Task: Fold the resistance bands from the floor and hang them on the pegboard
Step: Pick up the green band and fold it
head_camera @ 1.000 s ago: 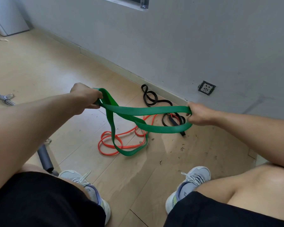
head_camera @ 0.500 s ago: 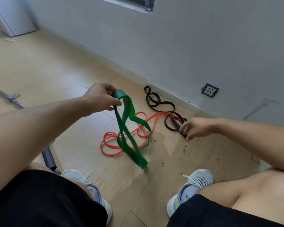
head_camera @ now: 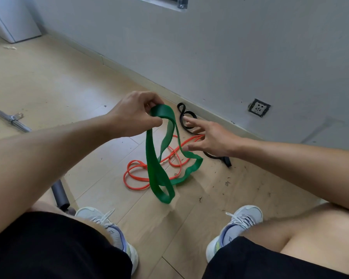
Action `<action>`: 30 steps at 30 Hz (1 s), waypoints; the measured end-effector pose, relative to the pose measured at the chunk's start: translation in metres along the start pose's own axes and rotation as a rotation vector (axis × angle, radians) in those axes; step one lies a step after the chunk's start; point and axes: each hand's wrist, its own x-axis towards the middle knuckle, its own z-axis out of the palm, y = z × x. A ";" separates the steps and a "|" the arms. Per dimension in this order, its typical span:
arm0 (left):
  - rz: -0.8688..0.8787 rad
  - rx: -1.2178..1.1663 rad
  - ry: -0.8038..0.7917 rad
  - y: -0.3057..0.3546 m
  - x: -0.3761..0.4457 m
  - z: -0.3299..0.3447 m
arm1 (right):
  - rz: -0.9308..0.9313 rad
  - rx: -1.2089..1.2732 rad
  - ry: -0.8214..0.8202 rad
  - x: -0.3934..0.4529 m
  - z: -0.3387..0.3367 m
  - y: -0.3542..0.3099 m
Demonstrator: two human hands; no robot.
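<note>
The thin black rubber resistance band (head_camera: 186,117) by the wall is partly hidden behind the right hand (head_camera: 214,138), and the thin orange rubber resistance band (head_camera: 137,178) on the floor is crossed and partly covered by the wide green rubber resistance band (head_camera: 157,168), whose lowest loop is blurred. The left hand (head_camera: 136,114) covers the green band's top fold, so how many layers it pinches cannot be told. A silver metal bar (head_camera: 10,119) runs off the left edge, and the dark window frame (head_camera: 177,3) is cut off at the top.
</note>
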 end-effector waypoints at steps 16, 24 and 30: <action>-0.011 -0.232 0.000 0.032 0.001 0.001 | -0.107 0.301 0.192 -0.006 -0.019 -0.014; -0.070 -0.214 0.002 0.022 0.002 0.000 | -0.098 0.296 0.183 -0.014 -0.040 -0.013; -0.089 -0.189 -0.001 0.019 0.002 -0.001 | -0.113 0.324 0.211 -0.024 -0.049 -0.023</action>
